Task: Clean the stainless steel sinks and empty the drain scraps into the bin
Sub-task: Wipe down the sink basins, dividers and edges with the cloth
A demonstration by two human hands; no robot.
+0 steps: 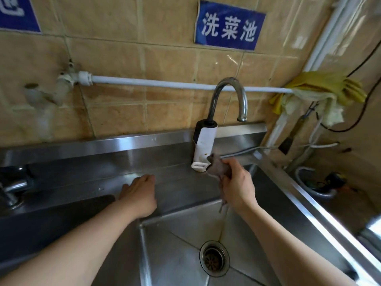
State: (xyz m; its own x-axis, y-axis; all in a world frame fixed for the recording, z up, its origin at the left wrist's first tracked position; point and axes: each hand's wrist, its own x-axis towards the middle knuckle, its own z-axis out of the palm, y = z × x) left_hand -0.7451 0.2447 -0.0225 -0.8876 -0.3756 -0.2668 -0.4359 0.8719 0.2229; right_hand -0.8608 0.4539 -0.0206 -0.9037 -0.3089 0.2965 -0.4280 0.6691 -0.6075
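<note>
The right hand (237, 186) squeezes a grey rag (217, 168) in its curled fingers, just right of the tap's (226, 100) white base. A thin line of water runs from the rag down to the drain (214, 258) in the sink (175, 244). The left hand (139, 195) rests flat and loose on the steel ledge, left of the tap. Yellow gloves (321, 87) hang on the pipe (165, 82) behind the tap, off to its right. A blue sign (228, 25) sits on the wall above the tap.

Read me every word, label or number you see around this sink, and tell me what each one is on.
"洗菜池": white characters on the blue wall sign above the faucet.
Second blue sign, top left: cut off by the frame edge, unreadable.
White faucet base: no legible marking.
</note>
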